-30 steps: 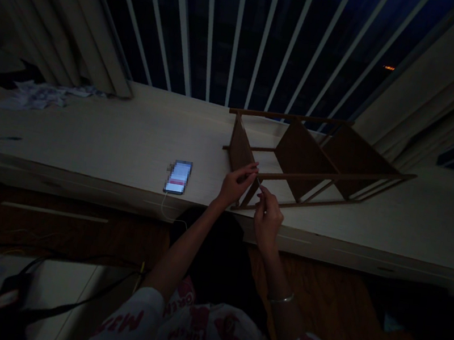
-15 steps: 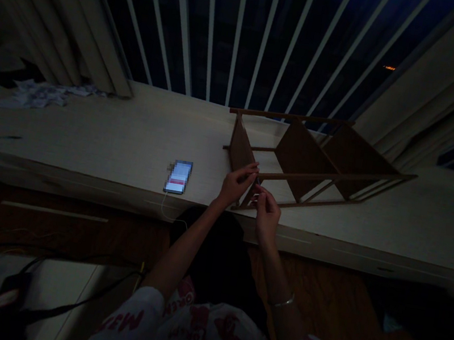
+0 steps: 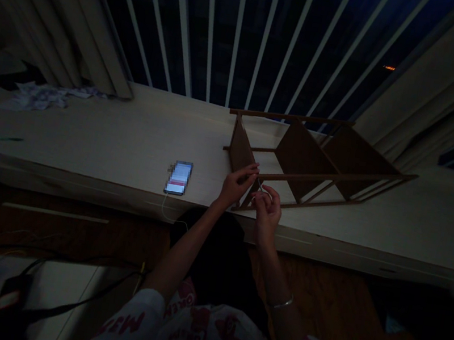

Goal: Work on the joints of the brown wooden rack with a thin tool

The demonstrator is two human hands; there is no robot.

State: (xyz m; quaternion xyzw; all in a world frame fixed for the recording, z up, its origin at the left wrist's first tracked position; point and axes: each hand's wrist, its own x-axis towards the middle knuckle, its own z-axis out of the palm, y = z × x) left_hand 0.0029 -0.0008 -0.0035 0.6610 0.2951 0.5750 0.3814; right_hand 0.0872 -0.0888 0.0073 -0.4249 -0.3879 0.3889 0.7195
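A brown wooden shelf rack (image 3: pixel 306 159) lies on its side on the pale window ledge, its panels standing between long rails. At its near left corner, my left hand (image 3: pixel 236 186) grips the end of the front rail, the fingertips curled over the wood. Just to the right, my right hand (image 3: pixel 268 204) pinches a small thin metallic tool (image 3: pixel 260 186) pointing at that same corner. The dim light and the fingers hide the tool's exact kind and whether its tip touches the frame.
A lit phone (image 3: pixel 178 178) with a white cable lies left of my hands on the ledge (image 3: pixel 129 137). Crumpled papers (image 3: pixel 40 96) lie farther left by the curtain (image 3: pixel 104 18). Window bars (image 3: pixel 237 34) rise behind the rack. Black cables (image 3: pixel 72 303) cross a white surface at lower left.
My right hand's fingers have shifted slightly around the thin tool, and more of it shows. My left hand and the rack stay in place.
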